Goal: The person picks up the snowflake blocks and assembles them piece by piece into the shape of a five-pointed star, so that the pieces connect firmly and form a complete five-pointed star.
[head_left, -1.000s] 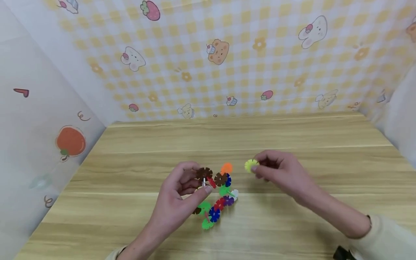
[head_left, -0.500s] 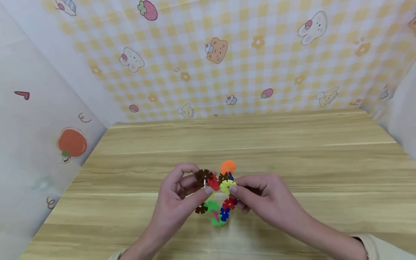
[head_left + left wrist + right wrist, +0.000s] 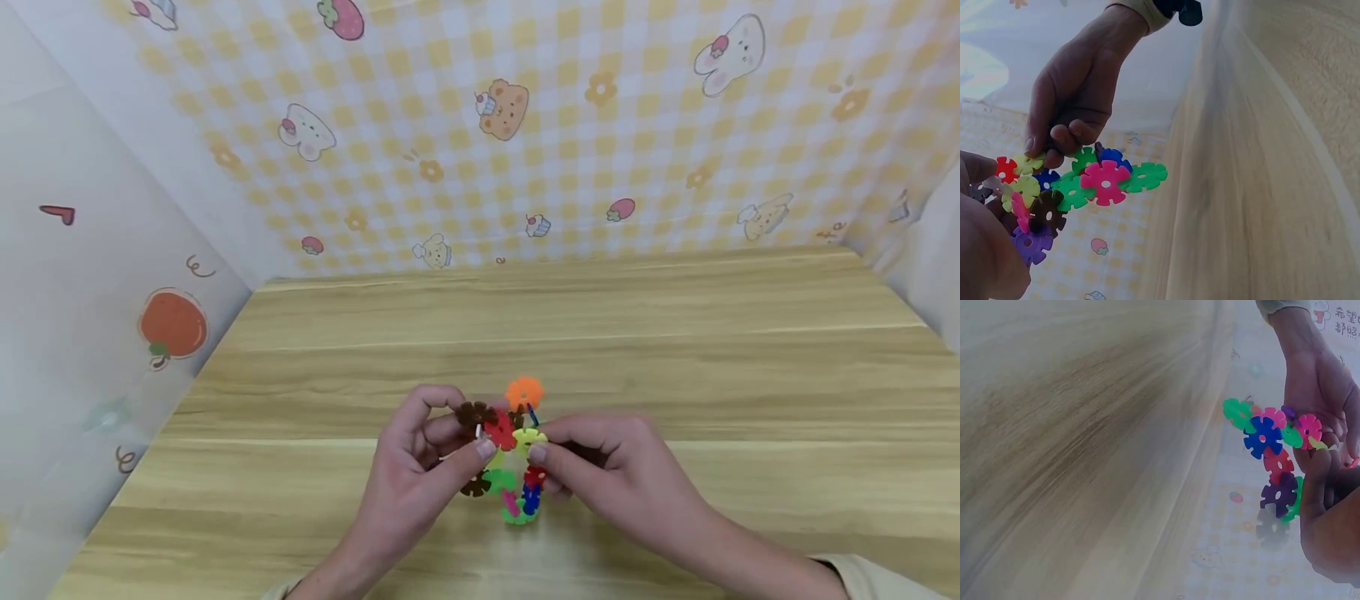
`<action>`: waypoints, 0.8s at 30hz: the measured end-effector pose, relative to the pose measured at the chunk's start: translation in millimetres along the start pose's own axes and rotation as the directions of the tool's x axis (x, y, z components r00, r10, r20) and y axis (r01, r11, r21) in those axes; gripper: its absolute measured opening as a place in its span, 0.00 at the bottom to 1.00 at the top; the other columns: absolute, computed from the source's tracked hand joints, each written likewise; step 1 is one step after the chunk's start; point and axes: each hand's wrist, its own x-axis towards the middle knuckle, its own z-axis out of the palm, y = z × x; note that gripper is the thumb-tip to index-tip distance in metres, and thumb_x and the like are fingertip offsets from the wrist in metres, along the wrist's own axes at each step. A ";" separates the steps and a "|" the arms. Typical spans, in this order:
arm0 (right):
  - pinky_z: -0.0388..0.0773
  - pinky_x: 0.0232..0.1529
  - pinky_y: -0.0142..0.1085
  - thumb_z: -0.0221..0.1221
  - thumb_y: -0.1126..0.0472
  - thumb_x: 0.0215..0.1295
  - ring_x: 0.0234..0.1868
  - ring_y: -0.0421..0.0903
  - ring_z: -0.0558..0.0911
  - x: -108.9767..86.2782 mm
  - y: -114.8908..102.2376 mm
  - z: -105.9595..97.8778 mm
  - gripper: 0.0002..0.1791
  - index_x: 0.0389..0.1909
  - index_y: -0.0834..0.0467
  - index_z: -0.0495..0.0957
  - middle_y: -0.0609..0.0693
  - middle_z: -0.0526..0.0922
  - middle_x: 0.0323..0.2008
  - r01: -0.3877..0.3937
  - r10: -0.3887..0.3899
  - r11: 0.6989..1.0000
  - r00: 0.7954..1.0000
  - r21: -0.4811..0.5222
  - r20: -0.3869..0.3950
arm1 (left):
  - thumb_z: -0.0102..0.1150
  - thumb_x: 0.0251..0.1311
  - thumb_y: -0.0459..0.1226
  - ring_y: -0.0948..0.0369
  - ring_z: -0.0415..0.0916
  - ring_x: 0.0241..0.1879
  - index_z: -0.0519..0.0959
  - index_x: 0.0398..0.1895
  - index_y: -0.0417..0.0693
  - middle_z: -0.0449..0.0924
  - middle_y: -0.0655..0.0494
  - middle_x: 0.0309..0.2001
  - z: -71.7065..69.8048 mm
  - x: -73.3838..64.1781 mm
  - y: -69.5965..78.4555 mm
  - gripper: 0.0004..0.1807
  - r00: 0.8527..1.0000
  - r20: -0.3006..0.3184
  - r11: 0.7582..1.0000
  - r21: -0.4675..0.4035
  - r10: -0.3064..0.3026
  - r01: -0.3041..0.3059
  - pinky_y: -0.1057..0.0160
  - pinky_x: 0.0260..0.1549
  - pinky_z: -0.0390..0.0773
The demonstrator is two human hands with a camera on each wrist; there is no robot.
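Both hands hold a loop of notched plastic snowflake discs above the table. My left hand (image 3: 420, 458) grips its left side, thumb near a red disc (image 3: 499, 429) and fingers behind a brown disc (image 3: 476, 413). Between thumb and index finger, my right hand (image 3: 622, 467) pinches a yellow disc (image 3: 529, 439), its edge right at the red one. An orange disc (image 3: 524, 392) tops the chain; green and blue discs (image 3: 531, 498) form the lower end. In the left wrist view a pink disc (image 3: 1105, 184) and a purple disc (image 3: 1032, 244) show; the right wrist view shows a dark purple disc (image 3: 1279, 495).
A wood-grain table (image 3: 675, 333) spreads beneath the hands. Behind it rises a yellow checked cloth (image 3: 570, 167) with cartoon prints, and a pale printed sheet (image 3: 97, 292) stands at the left.
My right hand has come left and down with the yellow disc, from apart on the right to against the red disc. The loop's lower end has swung slightly right; my left hand keeps its grip.
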 end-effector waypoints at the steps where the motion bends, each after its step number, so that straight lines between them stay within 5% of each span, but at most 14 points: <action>1: 0.84 0.27 0.37 0.64 0.63 0.71 0.24 0.39 0.83 -0.2 0.1 0.0 0.06 0.35 0.53 0.88 0.41 0.84 0.24 0.005 -0.005 1.000 1.000 -0.006 -0.004 | 0.56 0.66 0.22 0.49 0.87 0.50 0.67 0.49 0.38 0.85 0.38 0.54 0.6 0.1 -0.6 0.13 1.000 0.006 1.000 -0.003 0.003 -0.003 0.60 0.42 0.85; 11: 0.79 0.21 0.33 0.63 0.62 0.72 0.22 0.37 0.79 -1.7 0.7 -2.6 0.08 0.35 0.47 0.88 0.38 0.82 0.23 0.031 -0.035 0.997 0.998 -0.073 -0.050 | 0.59 0.67 0.24 0.53 0.84 0.55 0.80 0.59 0.39 0.85 0.44 0.55 1.2 2.8 -3.8 0.18 0.997 0.067 0.998 0.064 0.026 -0.030 0.57 0.51 0.84; 15: 0.78 0.21 0.32 0.64 0.65 0.70 0.22 0.35 0.79 -1.4 4.2 -1.8 0.08 0.37 0.49 0.89 0.39 0.83 0.24 0.100 -0.105 0.992 0.993 -0.080 -0.059 | 0.59 0.67 0.24 0.56 0.84 0.54 0.80 0.58 0.36 0.85 0.43 0.55 0.3 3.8 -4.4 0.17 0.997 0.082 1.000 0.027 0.007 -0.009 0.59 0.48 0.85; 20: 0.77 0.22 0.27 0.65 0.72 0.66 0.23 0.34 0.79 -0.3 10.1 4.0 0.10 0.38 0.54 0.89 0.42 0.84 0.25 0.253 -0.261 0.962 0.961 -0.100 -0.086 | 0.57 0.67 0.22 0.64 0.84 0.45 0.80 0.57 0.34 0.87 0.45 0.52 0.2 2.3 -6.5 0.17 0.996 0.080 0.999 0.020 0.046 -0.047 0.66 0.39 0.85; 24: 0.78 0.23 0.26 0.65 0.72 0.65 0.24 0.35 0.80 -1.1 12.1 7.3 0.10 0.37 0.54 0.89 0.43 0.84 0.25 0.263 -0.272 0.960 0.957 -0.098 -0.104 | 0.56 0.67 0.21 0.66 0.83 0.41 0.79 0.57 0.34 0.87 0.45 0.51 2.5 0.9 -9.3 0.17 0.995 0.074 0.997 0.027 0.074 -0.076 0.67 0.36 0.85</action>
